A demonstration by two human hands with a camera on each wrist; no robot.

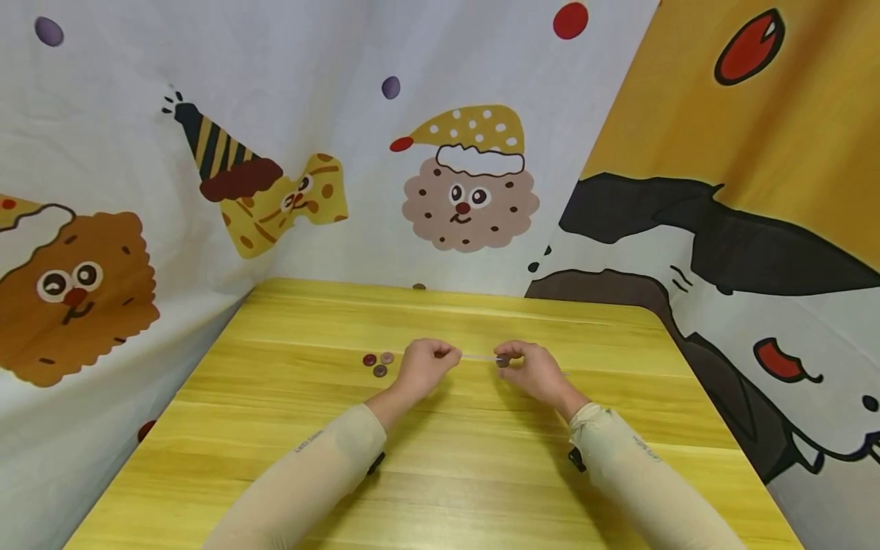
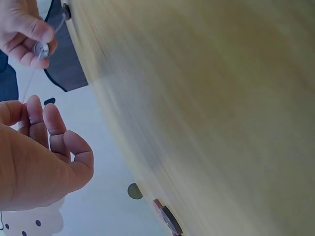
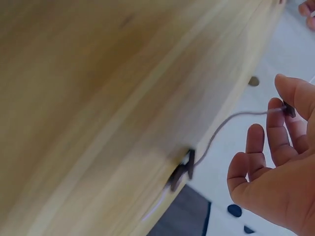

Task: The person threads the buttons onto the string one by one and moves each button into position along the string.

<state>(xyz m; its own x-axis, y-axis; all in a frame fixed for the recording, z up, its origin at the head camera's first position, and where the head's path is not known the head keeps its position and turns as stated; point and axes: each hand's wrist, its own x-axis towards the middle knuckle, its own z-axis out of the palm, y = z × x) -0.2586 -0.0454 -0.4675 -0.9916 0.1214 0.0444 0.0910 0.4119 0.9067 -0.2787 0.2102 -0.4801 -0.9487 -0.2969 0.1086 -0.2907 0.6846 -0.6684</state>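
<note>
Basically, left hand (image 1: 422, 368) pinches cord (image 1: 479, 357), right hand (image 1: 538, 372) pinches button (image 2: 42, 49), likely keeping span taut; three loose buttons (image 1: 380, 371) sit toward table's (image 1: 454, 473) far edge.

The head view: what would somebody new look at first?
Probably the smiling cookie in a spotted hat, printed on the white cloth behind the table. Next, in the middle, a thin string stretched between the left hand and the right hand, which pinches a button. Three more buttons lie beside the left hand.
</note>
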